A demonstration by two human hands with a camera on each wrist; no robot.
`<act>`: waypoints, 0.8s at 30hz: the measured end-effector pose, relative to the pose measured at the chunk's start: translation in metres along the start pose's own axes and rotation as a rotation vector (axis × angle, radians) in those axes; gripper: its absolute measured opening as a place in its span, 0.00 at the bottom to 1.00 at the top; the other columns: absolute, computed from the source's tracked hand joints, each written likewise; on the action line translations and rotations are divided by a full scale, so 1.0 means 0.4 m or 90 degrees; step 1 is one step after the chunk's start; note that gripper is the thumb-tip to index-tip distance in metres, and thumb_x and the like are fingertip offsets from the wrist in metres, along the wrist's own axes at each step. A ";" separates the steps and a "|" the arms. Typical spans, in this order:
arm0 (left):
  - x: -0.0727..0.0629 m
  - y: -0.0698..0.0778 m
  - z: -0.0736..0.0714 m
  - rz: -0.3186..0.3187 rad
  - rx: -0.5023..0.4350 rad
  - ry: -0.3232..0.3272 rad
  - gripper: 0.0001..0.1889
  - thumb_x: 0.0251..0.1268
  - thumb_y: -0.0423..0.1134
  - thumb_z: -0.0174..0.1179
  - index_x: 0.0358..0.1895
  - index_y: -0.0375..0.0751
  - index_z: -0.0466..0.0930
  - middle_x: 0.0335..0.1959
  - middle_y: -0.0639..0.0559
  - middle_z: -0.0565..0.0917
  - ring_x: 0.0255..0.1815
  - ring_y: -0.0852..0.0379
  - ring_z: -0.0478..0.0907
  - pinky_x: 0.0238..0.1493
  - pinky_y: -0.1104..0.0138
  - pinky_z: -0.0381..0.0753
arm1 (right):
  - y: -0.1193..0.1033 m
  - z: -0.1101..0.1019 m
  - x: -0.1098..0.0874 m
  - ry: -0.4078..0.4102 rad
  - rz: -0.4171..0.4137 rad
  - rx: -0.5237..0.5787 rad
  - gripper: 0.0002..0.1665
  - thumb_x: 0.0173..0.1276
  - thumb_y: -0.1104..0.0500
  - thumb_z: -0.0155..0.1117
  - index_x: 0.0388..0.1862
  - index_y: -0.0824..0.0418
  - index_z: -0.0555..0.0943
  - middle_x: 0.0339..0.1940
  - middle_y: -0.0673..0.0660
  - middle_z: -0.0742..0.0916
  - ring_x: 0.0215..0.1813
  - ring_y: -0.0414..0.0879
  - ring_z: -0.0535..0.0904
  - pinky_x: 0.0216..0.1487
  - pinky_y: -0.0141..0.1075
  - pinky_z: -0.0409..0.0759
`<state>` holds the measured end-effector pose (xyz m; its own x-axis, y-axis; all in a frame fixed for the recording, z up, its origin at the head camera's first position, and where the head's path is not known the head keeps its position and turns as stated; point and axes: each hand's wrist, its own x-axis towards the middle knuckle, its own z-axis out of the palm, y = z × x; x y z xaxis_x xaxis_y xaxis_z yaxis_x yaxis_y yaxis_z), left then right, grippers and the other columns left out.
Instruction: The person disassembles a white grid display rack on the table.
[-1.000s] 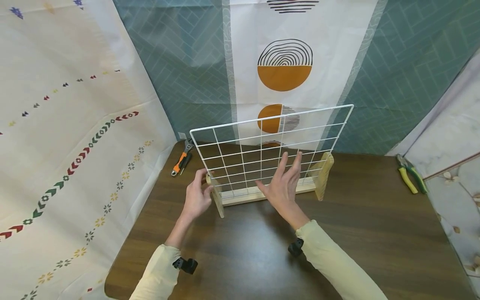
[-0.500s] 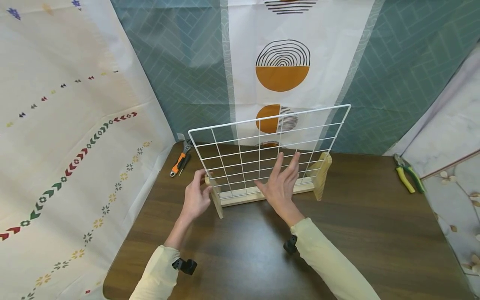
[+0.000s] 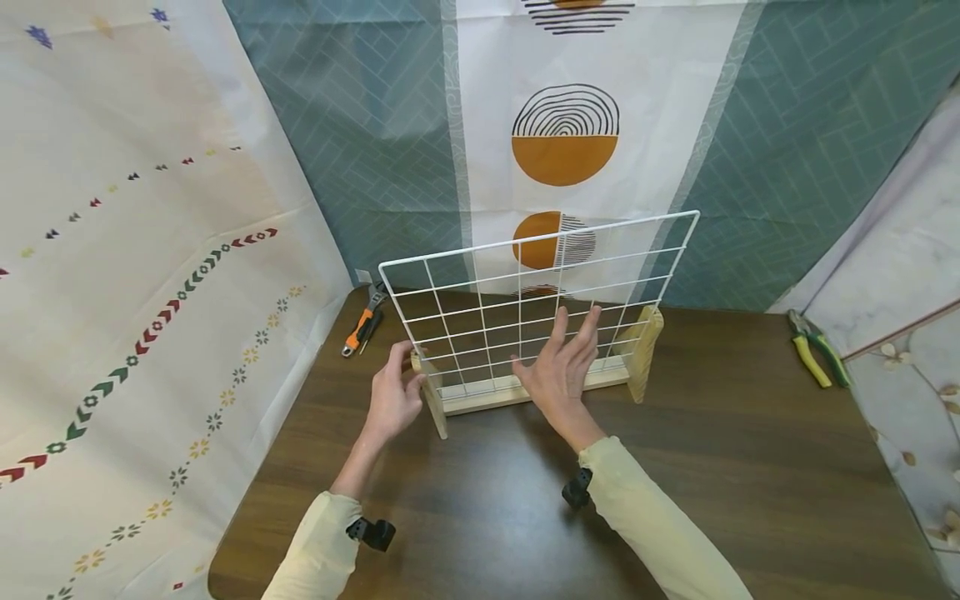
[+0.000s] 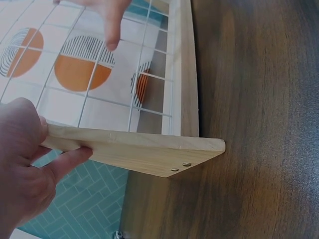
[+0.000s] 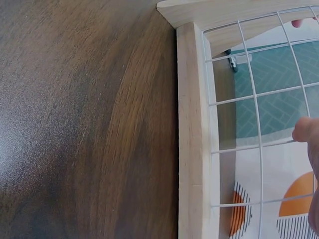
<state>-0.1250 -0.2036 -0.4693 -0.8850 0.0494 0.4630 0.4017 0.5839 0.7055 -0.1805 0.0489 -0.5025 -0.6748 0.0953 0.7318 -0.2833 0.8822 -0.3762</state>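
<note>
A white wire grid (image 3: 472,249) stands upright in a pale wooden frame on the table. Its base is a light wooden bar (image 3: 480,403), with an end panel at each side. My left hand (image 3: 393,396) pinches the upper part of the left end panel (image 4: 134,149), fingers on its outer side. Two metal screw heads (image 4: 187,165) show low on that panel. My right hand (image 3: 561,371) has its fingers spread across the front of the grid, right of the middle. In the right wrist view its thumb (image 5: 305,130) overlaps a grid wire. The right end panel (image 3: 643,358) is beyond the right hand.
An orange-handled adjustable wrench (image 3: 363,321) and a small dark screwdriver (image 3: 369,330) lie at the table's back left. Pliers (image 3: 819,350) with yellow-green handles lie at the right edge. Patterned cloths hang behind and beside the brown table (image 3: 750,467).
The head view has shifted slightly. Both hands stay in place on the frame and grid, and nothing else visibly moves.
</note>
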 end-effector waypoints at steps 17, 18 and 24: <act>-0.002 -0.008 0.002 -0.003 -0.008 -0.004 0.28 0.56 0.12 0.58 0.59 0.37 0.69 0.53 0.39 0.81 0.52 0.36 0.81 0.51 0.50 0.82 | 0.005 -0.008 0.001 0.017 -0.014 -0.005 0.80 0.33 0.41 0.88 0.76 0.59 0.45 0.77 0.73 0.42 0.75 0.72 0.48 0.67 0.68 0.56; -0.002 -0.009 0.002 -0.002 -0.007 -0.003 0.28 0.56 0.12 0.58 0.59 0.37 0.69 0.53 0.39 0.81 0.52 0.36 0.81 0.51 0.50 0.82 | 0.004 -0.008 0.002 0.019 -0.014 -0.004 0.80 0.33 0.41 0.88 0.75 0.59 0.46 0.77 0.73 0.42 0.75 0.72 0.48 0.67 0.68 0.56; -0.004 -0.015 -0.002 0.014 0.004 0.014 0.28 0.55 0.13 0.59 0.58 0.35 0.69 0.52 0.34 0.80 0.50 0.35 0.82 0.49 0.50 0.83 | -0.010 -0.013 0.020 0.056 -0.025 0.001 0.80 0.31 0.42 0.89 0.76 0.59 0.46 0.76 0.75 0.46 0.74 0.72 0.50 0.66 0.67 0.59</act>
<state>-0.1257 -0.2077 -0.4739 -0.8707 0.0450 0.4897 0.4194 0.5880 0.6916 -0.1812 0.0485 -0.4921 -0.6009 0.1012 0.7929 -0.3089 0.8855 -0.3472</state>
